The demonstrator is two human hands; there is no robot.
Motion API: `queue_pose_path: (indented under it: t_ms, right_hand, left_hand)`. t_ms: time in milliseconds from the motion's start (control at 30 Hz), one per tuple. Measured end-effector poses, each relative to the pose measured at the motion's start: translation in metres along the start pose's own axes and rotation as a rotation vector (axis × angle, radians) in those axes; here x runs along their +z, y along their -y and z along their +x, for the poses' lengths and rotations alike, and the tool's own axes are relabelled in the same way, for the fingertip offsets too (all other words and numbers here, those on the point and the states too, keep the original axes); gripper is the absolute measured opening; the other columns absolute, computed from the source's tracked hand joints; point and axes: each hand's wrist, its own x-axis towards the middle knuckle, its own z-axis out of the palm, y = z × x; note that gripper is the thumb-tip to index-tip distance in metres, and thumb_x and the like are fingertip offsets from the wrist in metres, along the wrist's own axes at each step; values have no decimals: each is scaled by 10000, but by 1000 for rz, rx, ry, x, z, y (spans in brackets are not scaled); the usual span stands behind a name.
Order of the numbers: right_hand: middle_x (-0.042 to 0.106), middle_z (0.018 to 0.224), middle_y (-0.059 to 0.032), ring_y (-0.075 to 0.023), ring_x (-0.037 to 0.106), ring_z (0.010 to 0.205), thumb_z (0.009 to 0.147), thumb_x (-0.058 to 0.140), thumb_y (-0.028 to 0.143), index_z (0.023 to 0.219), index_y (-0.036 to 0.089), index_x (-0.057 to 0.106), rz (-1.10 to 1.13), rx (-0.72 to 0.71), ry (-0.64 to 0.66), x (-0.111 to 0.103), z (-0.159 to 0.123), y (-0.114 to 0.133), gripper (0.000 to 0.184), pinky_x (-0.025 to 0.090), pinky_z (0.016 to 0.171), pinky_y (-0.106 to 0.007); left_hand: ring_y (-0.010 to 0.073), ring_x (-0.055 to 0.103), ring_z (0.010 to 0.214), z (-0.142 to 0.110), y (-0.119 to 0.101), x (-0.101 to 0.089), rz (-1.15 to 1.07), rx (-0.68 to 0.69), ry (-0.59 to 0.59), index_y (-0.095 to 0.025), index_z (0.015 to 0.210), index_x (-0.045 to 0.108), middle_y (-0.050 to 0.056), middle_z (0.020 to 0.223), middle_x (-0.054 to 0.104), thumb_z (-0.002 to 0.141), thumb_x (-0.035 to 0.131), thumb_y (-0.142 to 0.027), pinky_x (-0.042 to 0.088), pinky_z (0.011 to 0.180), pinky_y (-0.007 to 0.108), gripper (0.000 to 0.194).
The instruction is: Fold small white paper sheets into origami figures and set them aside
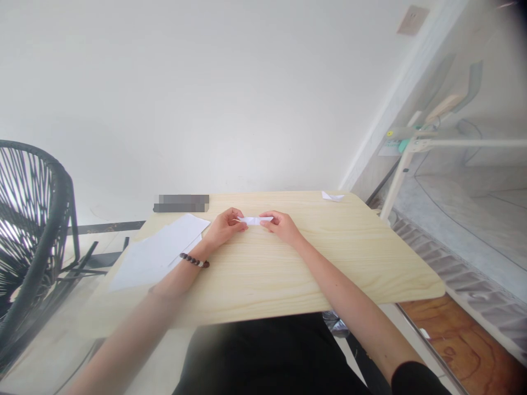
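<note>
- Pale wood-grain table [349, 263] against a plain wall [255, 99].
- Folded white paper [254, 221] held above table, between hands.
- Left hand [225, 226]: fingers pinching one end.
- Right hand [280, 225]: fingers pinching other end.

Through the head view I am seeing the bare left hand [230, 225] and the bare right hand [280, 225] pinching opposite ends of a small folded white paper [254, 220] above the pale wood-grain desk [329, 263]. Loose white paper sheets [152, 255] are lying beside the left forearm, near a pixelated dark grey rectangle [181, 203]. A white folded paper piece [332, 197] is resting at the far right edge.
</note>
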Motion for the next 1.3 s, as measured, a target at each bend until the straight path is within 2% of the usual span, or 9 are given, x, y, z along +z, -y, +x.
queue_pose_path:
  t_ms: [100,233,467,600,700,900,1100,1300]
  right_hand:
    - [548,554,12,-88,490,481,672,534,398,854,170,598,-52,-31,3,0,-1,1,299,376,475,-201]
    - [600,631,-9,-103,545,544,696,523,354,830,173,597,-99,-105,-2,1,-3,3,237,401,538,-209]
    - [590,549,1,-116,567,533,702,519,348,819,176,594,-158,-96,6,4,-6,8,220,404,525,-206]
    - [612,643,-4,-102,550,542,698,514,322,760,179,603,-210,-166,10,5,-7,12,179,408,552,-208]
    - [619,705,-6,-95,536,556,703,502,309,752,181,607,-252,-202,-6,6,-7,14,173,401,561,-205]
    - [586,584,5,-103,510,512,722,481,362,817,189,610,-299,-165,-71,4,-4,7,237,391,539,-216]
    - [624,665,-3,-110,542,564,719,492,382,796,200,621,-323,-157,-78,4,-4,7,236,399,575,-221]
    - [635,698,-7,-111,564,605,725,487,356,806,194,615,-351,-151,-101,8,-5,9,222,411,605,-215]
  left_hand:
    - [140,581,667,0,1,3,42,1,11,-169,922,472,23,730,617,646,575,-341,443,647,279,341]
    - [150,569,693,-4,-8,6,183,12,66,-163,903,540,43,792,621,662,534,-389,435,651,266,330]
    - [137,527,563,-9,-16,8,456,65,70,-182,836,612,5,608,604,727,419,-410,390,546,223,318]
    - [126,508,531,-9,-17,8,547,99,58,-181,807,624,-1,618,611,728,422,-381,371,525,209,295]
    - [130,513,545,-9,-17,8,554,101,45,-182,806,623,6,656,620,725,425,-378,372,527,210,290]
    - [131,539,566,-6,-10,8,453,76,52,-194,893,582,21,776,628,725,433,-356,394,541,222,277]
    - [145,556,640,-5,-12,7,590,108,17,-197,860,594,23,777,632,721,436,-318,396,599,227,243]
    - [139,551,641,-5,-15,8,641,70,-3,-186,877,594,26,790,635,716,438,-330,385,563,217,266]
